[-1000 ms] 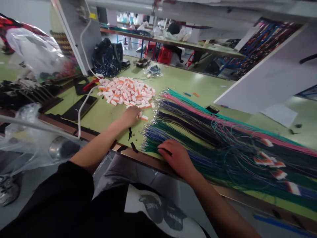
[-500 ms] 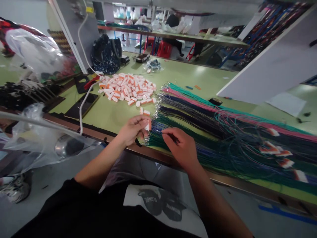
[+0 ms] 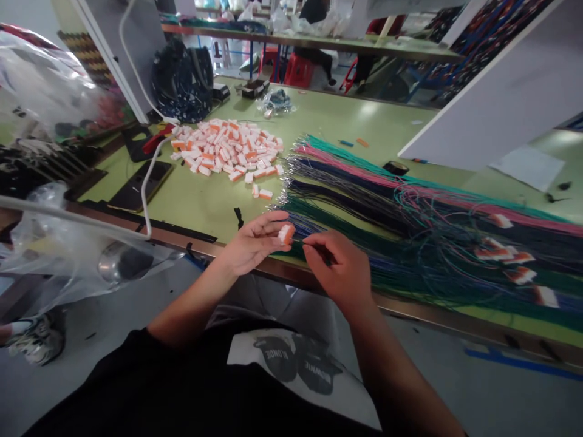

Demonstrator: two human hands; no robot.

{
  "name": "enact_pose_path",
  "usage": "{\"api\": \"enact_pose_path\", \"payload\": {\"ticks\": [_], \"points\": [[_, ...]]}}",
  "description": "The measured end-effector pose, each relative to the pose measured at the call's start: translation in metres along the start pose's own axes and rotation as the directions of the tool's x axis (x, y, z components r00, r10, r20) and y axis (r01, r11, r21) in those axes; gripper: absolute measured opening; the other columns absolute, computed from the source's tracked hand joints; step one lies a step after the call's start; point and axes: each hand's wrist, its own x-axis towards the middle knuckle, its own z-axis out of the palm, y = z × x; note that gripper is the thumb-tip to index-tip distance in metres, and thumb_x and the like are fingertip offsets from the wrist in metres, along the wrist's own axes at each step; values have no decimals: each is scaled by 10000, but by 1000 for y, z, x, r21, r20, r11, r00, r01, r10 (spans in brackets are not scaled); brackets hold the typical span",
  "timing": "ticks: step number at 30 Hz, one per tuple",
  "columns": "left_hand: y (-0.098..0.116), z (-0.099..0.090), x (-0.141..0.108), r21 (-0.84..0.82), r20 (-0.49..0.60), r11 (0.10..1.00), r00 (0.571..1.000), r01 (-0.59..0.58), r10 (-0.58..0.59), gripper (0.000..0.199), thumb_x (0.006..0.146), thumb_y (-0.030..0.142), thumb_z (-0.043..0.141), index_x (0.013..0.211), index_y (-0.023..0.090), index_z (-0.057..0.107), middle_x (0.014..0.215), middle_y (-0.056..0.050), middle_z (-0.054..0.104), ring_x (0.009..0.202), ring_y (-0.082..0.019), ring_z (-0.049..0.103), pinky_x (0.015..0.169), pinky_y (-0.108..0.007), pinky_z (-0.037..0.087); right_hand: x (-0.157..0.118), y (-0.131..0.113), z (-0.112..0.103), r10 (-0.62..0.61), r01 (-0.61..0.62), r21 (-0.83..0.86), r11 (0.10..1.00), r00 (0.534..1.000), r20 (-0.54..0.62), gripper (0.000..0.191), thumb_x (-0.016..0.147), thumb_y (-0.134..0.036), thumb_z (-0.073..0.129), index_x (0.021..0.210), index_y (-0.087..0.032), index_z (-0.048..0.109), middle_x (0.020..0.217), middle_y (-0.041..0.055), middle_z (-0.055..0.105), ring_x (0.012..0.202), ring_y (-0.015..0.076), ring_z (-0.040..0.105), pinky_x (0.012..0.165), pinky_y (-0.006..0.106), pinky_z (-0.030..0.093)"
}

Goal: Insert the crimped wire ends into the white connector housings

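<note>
A pale green table (image 3: 204, 203) with a brown edge stands over a grey floor (image 3: 113, 321), light glinting on its top. A white panel (image 3: 492, 97) slants at right; behind, red stools (image 3: 298, 71) stand by a long second table (image 3: 405, 50).

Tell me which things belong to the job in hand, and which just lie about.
Likely job things:
White-and-orange plastic block in left hand
Heap of similar blocks
Thin coloured wires

Likely lying about:
Dark rectangular phone
Speckled dark-blue fabric bag
</note>
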Motion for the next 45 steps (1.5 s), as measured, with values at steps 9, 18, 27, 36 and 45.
{"api": "enact_pose_path", "payload": {"ticks": [9,18,27,36,45], "points": [[0,3,-1,58,-23,998,999,-26,28,331,604,79,712,918,177,673,810,-11,662,712,-118,603,711,-264,506,-2,3,5,-84,82,-133,988,996,-13,145,802,-180,476,703,-224,573,658,8,611,635,134,560,607,256,423],[-3,4,-1,166,-16,980,993,-113,117,289,643,101,691,918,185,655,753,0,637,674,-113,586,686,-261,479,-4,6,10,-162,153,-227,962,987,-20,160,792,-143,470,677,-216,553,641,4,597,646,129,549,612,238,410],[-5,3,-3,287,-39,945,984,-156,174,291,648,91,691,920,190,663,771,-2,673,701,-115,609,694,-252,489,-4,7,11,-135,140,-253,957,990,37,178,797,-151,455,684,-217,576,657,16,602,664,139,553,620,252,409],[-9,8,-3,300,-92,945,982,-130,164,288,633,73,698,896,191,698,770,-8,693,723,-123,619,703,-254,489,-4,7,16,-109,129,-240,962,989,98,211,828,-181,434,682,-206,584,648,27,599,652,147,543,596,255,375],[-17,2,-2,225,-139,971,984,-76,110,301,607,119,738,898,190,707,800,-19,700,741,-131,623,740,-287,508,-3,7,20,-24,49,-164,985,989,149,226,848,-217,442,708,-212,619,695,34,643,700,157,576,634,264,401]]}}
